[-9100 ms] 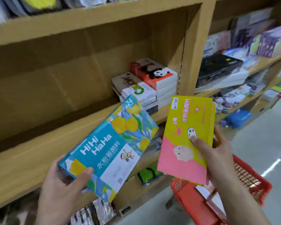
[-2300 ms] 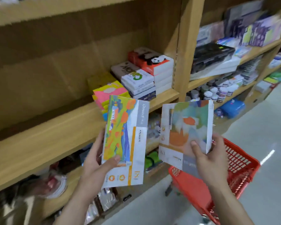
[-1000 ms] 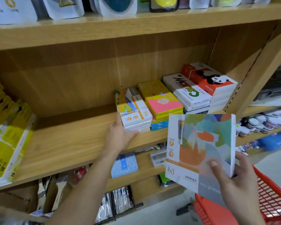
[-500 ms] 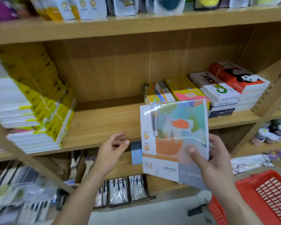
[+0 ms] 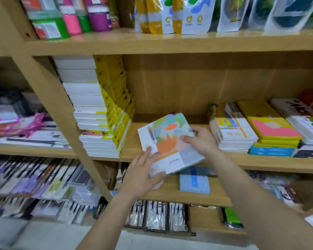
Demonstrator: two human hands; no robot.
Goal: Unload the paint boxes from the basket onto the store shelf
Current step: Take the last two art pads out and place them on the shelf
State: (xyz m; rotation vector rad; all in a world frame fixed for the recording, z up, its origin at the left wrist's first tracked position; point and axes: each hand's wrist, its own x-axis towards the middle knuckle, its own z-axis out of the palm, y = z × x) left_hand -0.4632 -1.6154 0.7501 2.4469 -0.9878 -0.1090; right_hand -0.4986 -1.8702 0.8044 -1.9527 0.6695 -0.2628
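A pastel paint box (image 5: 167,139) with an orange shape on its cover lies tilted over the front edge of the wooden shelf (image 5: 260,162), in the gap between two stacks. My right hand (image 5: 199,139) grips its right edge, thumb on the cover. My left hand (image 5: 145,170) holds its near left corner from below. To the right, a similar orange-and-white paint box (image 5: 231,130) tops a short stack, beside a yellow-and-pink box (image 5: 271,127). The basket is out of view.
A tall stack of white-and-yellow boxes (image 5: 101,112) stands left of the gap. White boxes with black lettering (image 5: 304,116) lie far right. Pouches (image 5: 188,13) fill the shelf above. A blue box (image 5: 194,183) sits on the lower shelf under my hands.
My right hand has carried the pastel box up and left onto the shelf edge, tilting it flat. My left hand came up and took its near corner. The view swung left; the basket left view.
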